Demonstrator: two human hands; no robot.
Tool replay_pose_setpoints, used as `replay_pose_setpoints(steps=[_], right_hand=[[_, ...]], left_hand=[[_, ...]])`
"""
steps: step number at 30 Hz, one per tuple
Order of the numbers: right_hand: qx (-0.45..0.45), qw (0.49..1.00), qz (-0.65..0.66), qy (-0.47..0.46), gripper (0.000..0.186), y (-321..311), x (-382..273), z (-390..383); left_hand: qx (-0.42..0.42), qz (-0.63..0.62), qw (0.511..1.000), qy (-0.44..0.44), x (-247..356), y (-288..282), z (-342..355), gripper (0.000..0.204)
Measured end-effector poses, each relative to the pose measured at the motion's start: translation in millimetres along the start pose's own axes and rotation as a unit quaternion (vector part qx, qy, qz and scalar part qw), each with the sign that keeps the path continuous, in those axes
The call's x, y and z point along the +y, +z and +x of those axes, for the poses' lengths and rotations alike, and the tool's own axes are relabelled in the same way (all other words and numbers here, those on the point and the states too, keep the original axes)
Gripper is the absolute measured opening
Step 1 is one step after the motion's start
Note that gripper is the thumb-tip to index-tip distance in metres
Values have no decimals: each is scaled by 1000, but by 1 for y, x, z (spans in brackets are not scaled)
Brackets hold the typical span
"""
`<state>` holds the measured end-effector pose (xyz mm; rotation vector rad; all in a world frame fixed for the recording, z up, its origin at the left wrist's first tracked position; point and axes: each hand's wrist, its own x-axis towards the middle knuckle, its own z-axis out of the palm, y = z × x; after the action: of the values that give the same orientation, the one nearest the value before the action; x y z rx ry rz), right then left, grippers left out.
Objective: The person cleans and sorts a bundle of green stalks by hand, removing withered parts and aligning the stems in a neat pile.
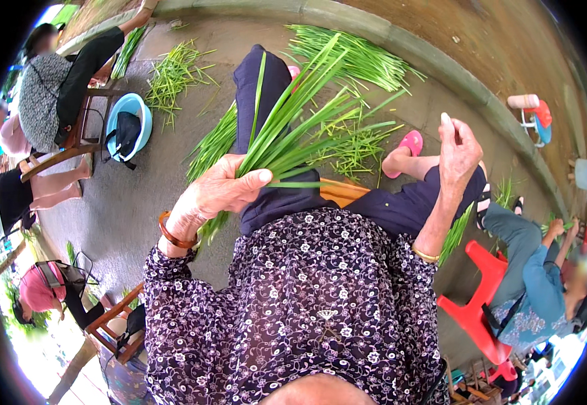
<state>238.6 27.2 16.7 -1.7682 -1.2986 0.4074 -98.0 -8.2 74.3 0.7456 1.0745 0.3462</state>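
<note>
My left hand is closed around the lower ends of a bunch of long, flat green leaves, which look like chives. Their tips fan out up and to the right, over my lap. Off to the right, above my knee, my right hand is raised with its fingers folded in, away from the bunch. One fingertip there looks whitish, and whatever the fingers hold, if anything, is hidden. On the ground beside my left leg lies a pile of similar leaves. Short cut pieces are scattered between my feet.
A large leaf pile lies ahead by the curb, with loose trimmings to its left. A light-blue basin holding a black bag stands at left. A red plastic stool is at right. Several people sit nearby on both sides.
</note>
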Motion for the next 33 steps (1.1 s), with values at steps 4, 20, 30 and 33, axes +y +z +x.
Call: replay_pose_setpoints(steps=[4, 20, 30, 33], right_hand=[[-7, 998, 67, 5, 14, 6, 13, -4], [-254, 879, 404, -26, 15, 2, -67, -29], [-386, 820, 420, 42, 15, 9, -76, -37], [-378, 822, 424, 37, 16, 10, -74, -39]], left_hand=[[31, 92, 993, 63, 6, 1, -3, 29], [-13, 63, 997, 53, 7, 0, 1, 28], [-41, 0, 999, 11, 7, 4, 1, 29], [-43, -24, 999, -1, 6, 4, 2, 29]])
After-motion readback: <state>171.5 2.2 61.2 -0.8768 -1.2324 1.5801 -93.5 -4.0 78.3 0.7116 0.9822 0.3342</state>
